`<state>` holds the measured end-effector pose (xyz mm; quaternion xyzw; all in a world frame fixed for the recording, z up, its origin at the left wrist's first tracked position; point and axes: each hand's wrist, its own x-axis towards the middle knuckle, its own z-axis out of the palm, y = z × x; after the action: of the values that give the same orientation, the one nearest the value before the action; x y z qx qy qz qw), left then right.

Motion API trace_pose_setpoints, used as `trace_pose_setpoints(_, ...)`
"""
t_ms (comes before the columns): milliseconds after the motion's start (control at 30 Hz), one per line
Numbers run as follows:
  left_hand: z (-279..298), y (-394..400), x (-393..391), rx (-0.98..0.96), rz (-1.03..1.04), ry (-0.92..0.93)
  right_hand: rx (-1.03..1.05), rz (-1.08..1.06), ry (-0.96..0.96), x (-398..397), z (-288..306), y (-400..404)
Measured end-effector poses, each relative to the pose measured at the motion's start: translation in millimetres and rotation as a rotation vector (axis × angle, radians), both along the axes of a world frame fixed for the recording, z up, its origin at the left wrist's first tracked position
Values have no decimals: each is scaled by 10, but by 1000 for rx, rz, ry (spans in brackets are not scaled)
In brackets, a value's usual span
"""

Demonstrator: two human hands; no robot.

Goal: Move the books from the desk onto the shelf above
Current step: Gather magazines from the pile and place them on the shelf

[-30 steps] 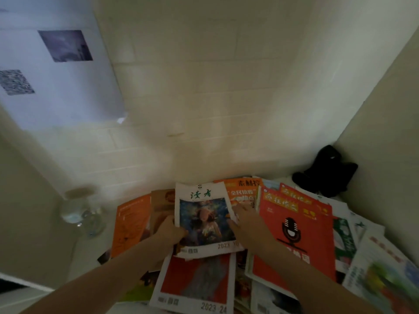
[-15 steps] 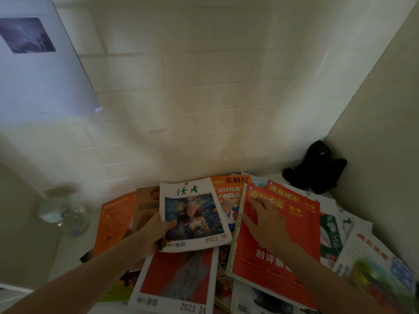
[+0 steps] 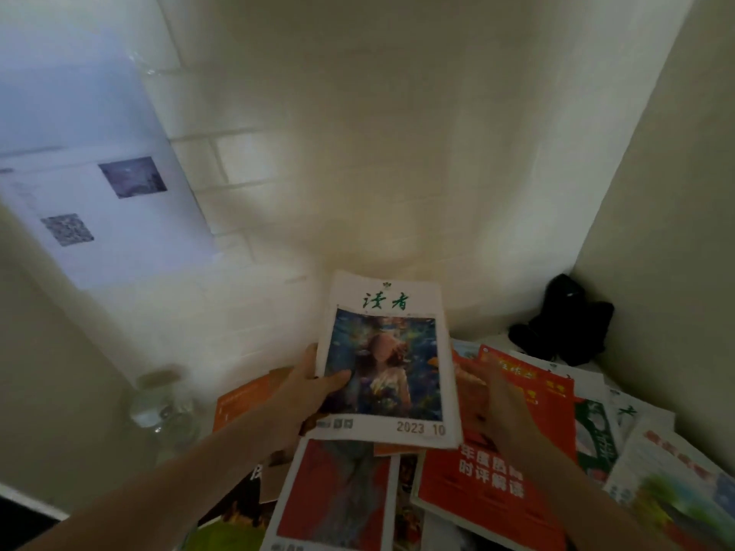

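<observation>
My left hand grips the left edge of a white magazine with green characters and a blue painted cover marked 2023 10, thumb on the cover. It is lifted off the pile and tilted up toward the wall. My right hand, blurred, has straight fingers lying on a red magazine just right of the lifted one. Several more magazines cover the desk, among them a red-covered one at the front and an orange one on the left. No shelf is in view.
A glass jar stands at the left of the desk. A black object sits in the back right corner. A white sheet with a picture and a QR code hangs on the tiled wall. A side panel closes the right.
My left hand has lifted the white magazine off the pile and tilted it upward. My right hand has slid from that magazine's right edge onto the red magazine. The camera tilted up.
</observation>
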<state>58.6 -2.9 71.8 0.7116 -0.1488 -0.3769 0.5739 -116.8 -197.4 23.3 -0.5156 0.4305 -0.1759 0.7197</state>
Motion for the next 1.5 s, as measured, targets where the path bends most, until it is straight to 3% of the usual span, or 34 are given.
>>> trace_pose_setpoints(67,-40,-347,-251,8,-113,-24,172,-3,-175,-257,82,-159)
trace_pose_setpoints(133,-242,-644,-498,31,-221,-6,88,-18,-151,-544,80,-285)
trace_pose_setpoints(233,-645,-926,-730,165,-415,-114,-498,75,333,-855,-164,-398)
trace_pose_setpoints(267,-740,-990,-752,223,-430,-201,-568,107,437,-922,-286,-410)
trace_pose_setpoints(400,-1037,-1119,-378,471,-153,-308,-554,92,691,-990,-672,-305)
trace_pose_setpoints(467,-1352,-1180,-92,697,-141,-341,-611,45,709,-1001,-864,-285)
trace_pose_setpoints(533,-2082,-1287,323,740,-121,-299,-544,4,658,-998,-907,-271)
trace_pose_setpoints(567,-2094,-1283,341,759,-146,-264,-489,-6,616,-999,-906,-271)
trace_pose_setpoints(767,-1318,-1147,162,535,-17,68,-471,-119,519,-982,-899,-211)
trace_pose_setpoints(867,-1204,-1032,89,426,-44,92,-476,-158,530,-939,-904,-175)
trace_pose_setpoints(933,-1163,-1001,12,332,-76,-4,-476,-180,540,-910,-887,-138)
trace_pose_setpoints(1067,-950,-873,-167,190,-162,-382,-446,-155,537,-935,-844,-115)
trace_pose_setpoints(1167,-697,-728,-246,130,-98,-632,-343,-102,524,-1015,-792,-124)
trace_pose_setpoints(1267,-340,-642,-166,54,4,-688,-269,-54,469,-1067,-760,-138)
trace_pose_setpoints(1367,67,-687,-118,-61,51,-574,-216,-76,414,-1069,-745,-136)
trace_pose_setpoints(1500,351,-939,-459,-189,-60,-120,72,-186,244,-1099,-740,-179)
